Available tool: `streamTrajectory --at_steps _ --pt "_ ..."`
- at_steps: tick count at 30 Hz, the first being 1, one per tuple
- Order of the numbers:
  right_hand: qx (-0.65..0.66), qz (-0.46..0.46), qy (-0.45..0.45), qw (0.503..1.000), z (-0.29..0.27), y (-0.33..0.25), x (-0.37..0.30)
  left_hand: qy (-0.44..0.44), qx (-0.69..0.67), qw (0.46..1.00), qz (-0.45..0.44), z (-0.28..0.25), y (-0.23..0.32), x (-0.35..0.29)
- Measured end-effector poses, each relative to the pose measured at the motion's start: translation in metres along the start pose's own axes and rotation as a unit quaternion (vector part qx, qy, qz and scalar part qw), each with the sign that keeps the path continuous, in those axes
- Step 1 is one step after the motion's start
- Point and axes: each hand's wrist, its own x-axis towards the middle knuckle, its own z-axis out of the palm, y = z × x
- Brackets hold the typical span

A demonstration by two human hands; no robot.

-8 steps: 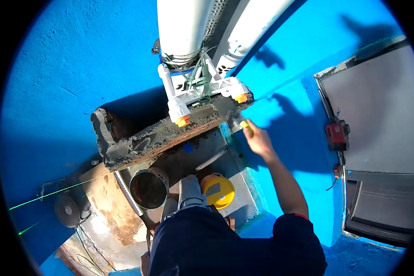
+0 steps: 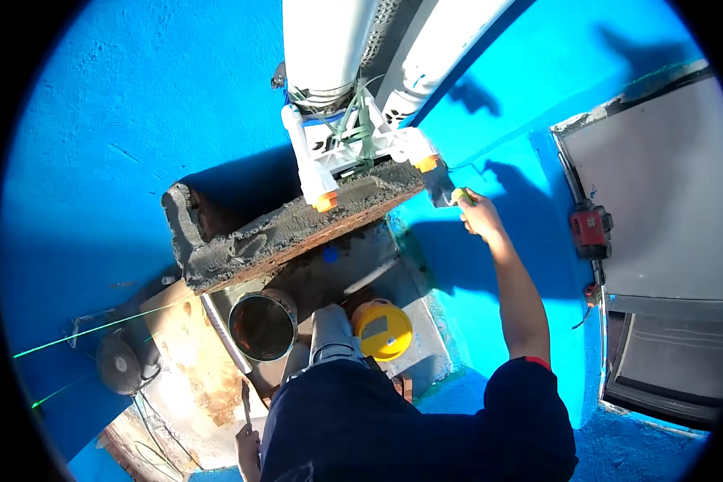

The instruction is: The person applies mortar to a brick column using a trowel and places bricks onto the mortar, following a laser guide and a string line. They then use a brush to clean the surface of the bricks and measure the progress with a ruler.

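Observation:
My right hand (image 2: pixel 481 217) grips the yellow-green handle of a trowel (image 2: pixel 439 189). Its flat, mortar-smeared blade is at the right end of a low brick wall (image 2: pixel 301 217), close to the blue wall. Wet grey mortar covers the top of the bricks. Low at the left of my body, my left hand (image 2: pixel 249 447) is closed around a narrow, dark, stick-like tool (image 2: pixel 246 400) pointing upward; its kind I cannot make out. Just above the brickwork sits a white plastic bracket (image 2: pixel 353 153) with orange caps, tied with green strapping against white pipes (image 2: pixel 329 44).
Below the brickwork stand a dark round bucket (image 2: pixel 262 328) and a yellow-lidded bucket (image 2: pixel 386 331), beside my leg. A stained board (image 2: pixel 197 353) leans at left, near a green string line (image 2: pixel 96 336). A red device (image 2: pixel 590 228) is on the window frame at right.
My right hand and the trowel have moved up and right, from the wall's front edge to its right end. My left hand with the narrow tool has come into view at lower left.

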Motion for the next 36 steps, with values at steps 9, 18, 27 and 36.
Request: streamTrajectory --at_steps 9,18,27,36 --pt "0.318 0.162 -0.160 0.921 0.052 -0.046 -0.068 -0.016 0.024 0.999 0.019 0.006 -0.015 0.008" --pt "0.307 0.143 -0.238 0.910 0.151 -0.139 -0.168 -0.028 0.016 0.999 0.040 -0.010 -0.102 0.038" --pt "0.169 -0.018 -0.251 0.953 0.271 -0.218 -0.266 -0.070 -0.041 0.996 0.048 -0.027 -0.075 0.017" --pt "-0.111 -0.263 -0.109 0.952 0.274 -0.221 -0.272 -0.055 -0.012 0.998 -0.028 -0.034 -0.089 0.026"
